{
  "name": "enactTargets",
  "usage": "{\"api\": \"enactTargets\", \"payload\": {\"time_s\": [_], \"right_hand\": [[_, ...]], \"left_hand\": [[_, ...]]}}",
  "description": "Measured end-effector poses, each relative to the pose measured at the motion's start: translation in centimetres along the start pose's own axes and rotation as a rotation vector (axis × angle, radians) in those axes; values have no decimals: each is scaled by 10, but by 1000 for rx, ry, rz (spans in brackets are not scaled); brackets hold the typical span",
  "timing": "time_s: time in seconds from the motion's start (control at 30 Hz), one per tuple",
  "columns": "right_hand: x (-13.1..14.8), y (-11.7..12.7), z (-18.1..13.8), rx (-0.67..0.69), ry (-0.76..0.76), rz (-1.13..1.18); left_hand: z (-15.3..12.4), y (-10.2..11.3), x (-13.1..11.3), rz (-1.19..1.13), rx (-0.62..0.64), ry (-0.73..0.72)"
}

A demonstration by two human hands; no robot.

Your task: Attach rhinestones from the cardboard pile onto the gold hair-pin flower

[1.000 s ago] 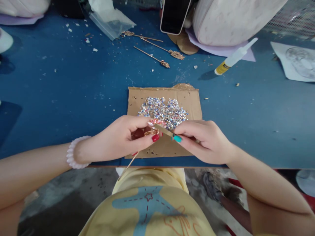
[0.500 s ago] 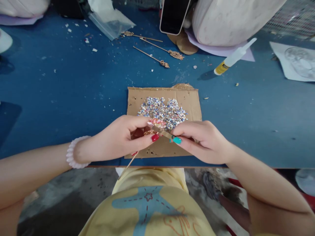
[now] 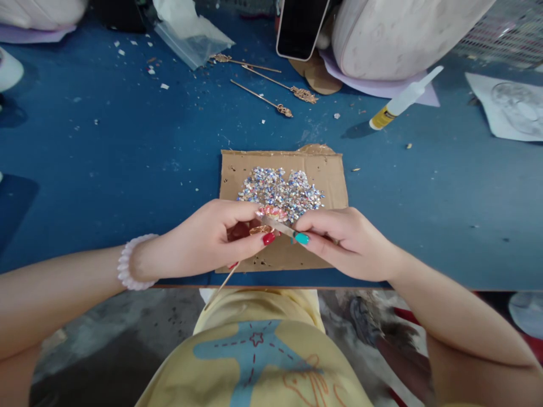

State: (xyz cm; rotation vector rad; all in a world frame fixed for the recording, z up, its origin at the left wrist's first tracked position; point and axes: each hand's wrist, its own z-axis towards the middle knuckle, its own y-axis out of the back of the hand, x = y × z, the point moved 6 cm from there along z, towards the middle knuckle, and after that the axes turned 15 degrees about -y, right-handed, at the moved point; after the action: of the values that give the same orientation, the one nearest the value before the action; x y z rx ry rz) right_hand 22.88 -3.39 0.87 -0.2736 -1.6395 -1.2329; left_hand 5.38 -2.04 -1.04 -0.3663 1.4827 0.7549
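My left hand (image 3: pixel 212 240) is closed around a gold hairpin (image 3: pixel 267 217) whose ornate head is partly set with pinkish stones; its thin stem (image 3: pixel 220 287) pokes out below the hand past the table edge. My right hand (image 3: pixel 348 243) pinches a slim stick tool (image 3: pixel 280 226) with its tip at the hairpin's head. Both hands hover over a piece of brown cardboard (image 3: pixel 331 175) that carries a pile of small shiny rhinestones (image 3: pixel 282 189).
On the blue table (image 3: pixel 106 158) lie three more gold hairpins (image 3: pixel 263 85) at the back, a white glue bottle (image 3: pixel 403 100), a phone (image 3: pixel 301 25), a clear plastic bag (image 3: pixel 190 37), a pale bag (image 3: pixel 394 34) and white paper (image 3: pixel 507 104) at right.
The stick tool's tip and my right hand shifted slightly left and up at the hairpin's head. The left hand has kept its hold almost unmoved.
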Motion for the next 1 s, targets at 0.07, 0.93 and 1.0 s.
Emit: {"api": "enactTargets", "payload": {"time_s": [0.07,0.93,1.0], "right_hand": [[1,1,0,-4,20,12],[-2,7,-1,-48,8,-2],[-1,7,-1,-43,11,3]], "left_hand": [[0,0,0,0,1,-3],[0,2,0,-14,-11,5],[1,2,0,-19,-8,-3]]}}
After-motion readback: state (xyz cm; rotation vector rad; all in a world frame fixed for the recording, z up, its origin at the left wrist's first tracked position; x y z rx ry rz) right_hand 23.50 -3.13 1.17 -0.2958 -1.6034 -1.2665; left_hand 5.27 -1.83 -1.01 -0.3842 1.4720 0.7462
